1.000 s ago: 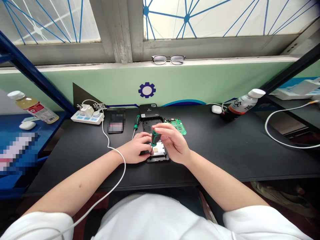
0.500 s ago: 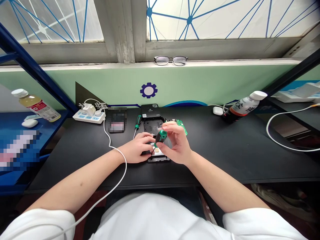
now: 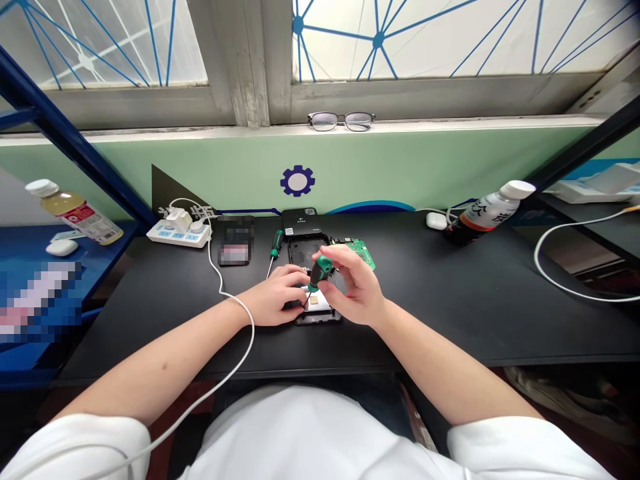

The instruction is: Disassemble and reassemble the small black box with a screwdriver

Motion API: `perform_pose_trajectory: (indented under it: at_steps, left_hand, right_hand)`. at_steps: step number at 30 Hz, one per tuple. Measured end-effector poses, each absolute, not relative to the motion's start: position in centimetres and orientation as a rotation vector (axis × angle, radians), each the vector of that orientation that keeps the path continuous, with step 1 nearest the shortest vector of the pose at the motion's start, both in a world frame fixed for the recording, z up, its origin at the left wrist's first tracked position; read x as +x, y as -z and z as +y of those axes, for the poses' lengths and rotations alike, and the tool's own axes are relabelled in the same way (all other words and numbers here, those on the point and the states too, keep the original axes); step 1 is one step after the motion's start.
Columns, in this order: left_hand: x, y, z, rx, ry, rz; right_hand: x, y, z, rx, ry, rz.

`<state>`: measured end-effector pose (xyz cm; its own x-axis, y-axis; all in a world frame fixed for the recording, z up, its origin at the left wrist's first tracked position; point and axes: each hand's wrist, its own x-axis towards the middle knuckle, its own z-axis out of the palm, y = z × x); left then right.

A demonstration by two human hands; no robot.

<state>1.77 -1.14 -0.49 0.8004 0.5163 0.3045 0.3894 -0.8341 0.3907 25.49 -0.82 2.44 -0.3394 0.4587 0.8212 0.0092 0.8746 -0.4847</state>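
A green-and-black screwdriver (image 3: 320, 272) is in my right hand (image 3: 356, 288), its handle gripped between thumb and fingers. It tilts down to the left, the tip near the left edge of a white panel with a small tan square (image 3: 317, 301). That panel sits in an opened black device casing (image 3: 318, 319). My left hand (image 3: 276, 297) holds the casing's left side, its fingertips close to the screwdriver tip. Behind lies a black casing part (image 3: 302, 252), partly covered by my right hand. A green circuit board (image 3: 364, 252) lies just beyond my right fingers.
A second screwdriver (image 3: 277, 245) and a black cover (image 3: 302, 223) lie behind my hands. A white power strip (image 3: 179, 233) stands left; its white cable (image 3: 251, 333) crosses my left forearm. To the right are a dark-bottomed bottle (image 3: 487, 213) and a white earphone case (image 3: 436, 221).
My right hand and the screwdriver handle have shifted very slightly left. The tip stays near the same spot, and my left hand has hardly moved.
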Motion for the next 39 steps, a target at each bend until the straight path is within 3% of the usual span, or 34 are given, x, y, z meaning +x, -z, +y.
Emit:
perform_pose_trajectory:
  at_steps: [12, 24, 28, 33, 39]
  left_hand:
    - [1.9, 0.6, -1.0, 2.696, -0.638, 0.817]
    - [0.1, 1.8, 3.3, 2.447, -0.941, 1.656]
    - [-0.3, 1.5, 2.2, 2.549, -0.875, 1.468]
    - [-0.6, 0.6, 0.3, 2.721, -0.530, 0.971]
    - [-0.1, 0.6, 0.0, 2.720, -0.435, 0.881]
  right_hand:
    - [25.7, -2.0, -0.7, -0.370, -0.407, -1.831]
    - [25.8, -1.3, 0.1, -0.595, -0.292, -1.613]
    - [26.2, -1.5, 0.4, -0.582, -0.147, -1.667]
    - [26.8, -1.7, 0.7, -0.622, -0.120, -1.653]
    - [26.9, -1.5, 0.7, -0.661, -0.146, -1.721]
